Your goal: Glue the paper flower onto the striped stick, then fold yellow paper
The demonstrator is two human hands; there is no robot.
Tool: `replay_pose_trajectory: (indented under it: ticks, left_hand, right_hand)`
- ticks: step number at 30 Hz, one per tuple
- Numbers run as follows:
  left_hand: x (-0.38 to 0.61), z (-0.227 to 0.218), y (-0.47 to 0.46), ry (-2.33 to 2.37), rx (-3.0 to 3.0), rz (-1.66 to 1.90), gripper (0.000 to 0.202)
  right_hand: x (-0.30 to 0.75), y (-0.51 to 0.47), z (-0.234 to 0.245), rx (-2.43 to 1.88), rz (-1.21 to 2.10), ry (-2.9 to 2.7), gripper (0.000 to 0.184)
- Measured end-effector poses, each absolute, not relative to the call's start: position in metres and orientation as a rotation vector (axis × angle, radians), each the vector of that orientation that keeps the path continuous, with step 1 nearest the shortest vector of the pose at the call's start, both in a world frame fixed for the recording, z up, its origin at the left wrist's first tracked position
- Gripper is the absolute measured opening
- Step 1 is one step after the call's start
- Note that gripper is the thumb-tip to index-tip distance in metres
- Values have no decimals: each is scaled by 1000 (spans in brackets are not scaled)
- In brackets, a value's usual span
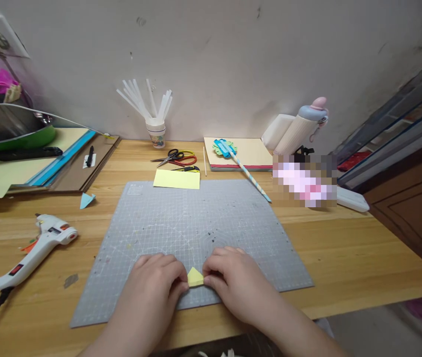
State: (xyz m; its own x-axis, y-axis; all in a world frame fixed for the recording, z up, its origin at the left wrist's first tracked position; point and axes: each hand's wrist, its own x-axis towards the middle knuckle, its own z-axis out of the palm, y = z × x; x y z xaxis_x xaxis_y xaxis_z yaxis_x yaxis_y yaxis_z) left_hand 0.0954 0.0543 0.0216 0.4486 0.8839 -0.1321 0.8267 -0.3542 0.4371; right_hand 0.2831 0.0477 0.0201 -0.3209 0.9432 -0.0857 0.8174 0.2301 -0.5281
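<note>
A small piece of yellow folded paper (pixel 195 277) shows between my hands, near the front edge of the grey cutting mat (pixel 159 213). Its visible part has a pointed top and a straight band along the bottom. My left hand (pixel 155 280) pinches its left end between thumb and fingers. At the right end, my right hand (pixel 235 280) grips it the same way. My fingers cover both ends of the paper. A flat yellow paper sheet (pixel 177 179) lies across the mat's far edge.
A white glue gun (pixel 36 253) with a black cord lies left of the mat. Scissors (pixel 176 157), a paper cup (pixel 156 134) of white sticks and a paper flower with a striped stem (pixel 248 173) are behind. A bottle (pixel 300 126) leans at the back right.
</note>
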Motion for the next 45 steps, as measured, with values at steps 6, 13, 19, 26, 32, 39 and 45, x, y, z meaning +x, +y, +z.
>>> replay_pose_trajectory:
  ticks: [6, 13, 19, 26, 32, 39, 45]
  left_hand:
    - [97, 14, 39, 1416, 2474, 281, 18]
    - [93, 9, 39, 1435, 2436, 305, 21]
    - [93, 13, 42, 1427, 2343, 280, 21]
    - [96, 9, 35, 1498, 2349, 316, 18]
    - [101, 0, 24, 1517, 2583, 558, 16]
    - [99, -13, 9, 1372, 3021, 629, 32]
    - [99, -15, 4, 1380, 3069, 552, 35]
  right_hand:
    - [282, 56, 24, -1671, 729, -2299, 13]
    - [271, 23, 7, -1414, 426, -2181, 20]
    - [270, 0, -20, -1203, 189, -2207, 32]
    - [266, -3, -24, -1204, -94, -2408, 28]
    - [257, 1, -23, -1240, -154, -2481, 25]
    - [264, -6, -24, -1252, 119, -2346, 32]
    - [278, -7, 0, -1346, 375, -2167, 25]
